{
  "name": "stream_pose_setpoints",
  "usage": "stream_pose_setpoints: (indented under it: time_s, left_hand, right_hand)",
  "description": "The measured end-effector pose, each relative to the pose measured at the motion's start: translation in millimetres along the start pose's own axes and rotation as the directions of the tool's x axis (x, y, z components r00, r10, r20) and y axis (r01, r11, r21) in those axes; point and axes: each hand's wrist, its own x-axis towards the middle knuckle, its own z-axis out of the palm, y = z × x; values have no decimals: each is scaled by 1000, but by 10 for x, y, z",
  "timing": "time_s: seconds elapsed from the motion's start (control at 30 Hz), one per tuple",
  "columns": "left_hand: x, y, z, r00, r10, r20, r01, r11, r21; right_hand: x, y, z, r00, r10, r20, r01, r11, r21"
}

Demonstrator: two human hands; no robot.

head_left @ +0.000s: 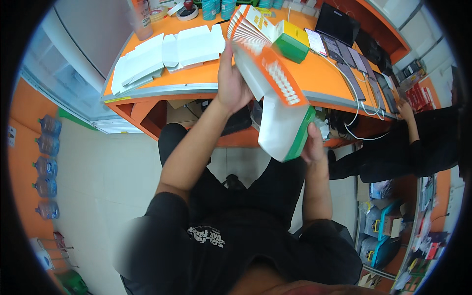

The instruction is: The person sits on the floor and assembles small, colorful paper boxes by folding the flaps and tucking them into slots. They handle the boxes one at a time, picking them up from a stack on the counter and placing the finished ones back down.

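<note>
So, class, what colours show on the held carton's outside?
Orange and green, with white lettering, on the carton; head view shows best.

The carton [279, 123] hides most fingers of the left hand [233, 91] and the right hand [314, 145], and blurs near the left. Right of both, the view's rim cuts off a co-worker [435, 142]; below the right hand, shelf goods [432, 243] are too small to tell.

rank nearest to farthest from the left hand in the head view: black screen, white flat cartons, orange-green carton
1. Orange-green carton: touching the left hand.
2. White flat cartons: ahead-left, on the desk.
3. Black screen: back right of the desk.
</note>
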Motion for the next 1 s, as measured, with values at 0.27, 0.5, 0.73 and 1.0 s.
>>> stream_pose_setpoints:
  time_s: [0.27, 0.5, 0.73, 1.0]
  left_hand:
    - [1048, 494, 333, 982, 18, 186, -166, 543, 823]
    - [2307, 944, 0, 965, 202, -170, 124, 222, 967]
    - [2570, 1034, -958, 945, 242, -222, 299, -358, 884]
    - [2332, 731, -881, 996, -78, 34, -85, -916, 393]
  right_hand:
    - [1036, -1217, -122, 936, -299, 184, 221, 95, -971]
    - [2225, -1604, -998, 930, -301, 210, 224, 11, -975]
    - [2680, -1267, -1005, 991, 95, 93, 81, 123, -989]
    - [2784, -615, -908, 996, -91, -24, -49, -277, -960]
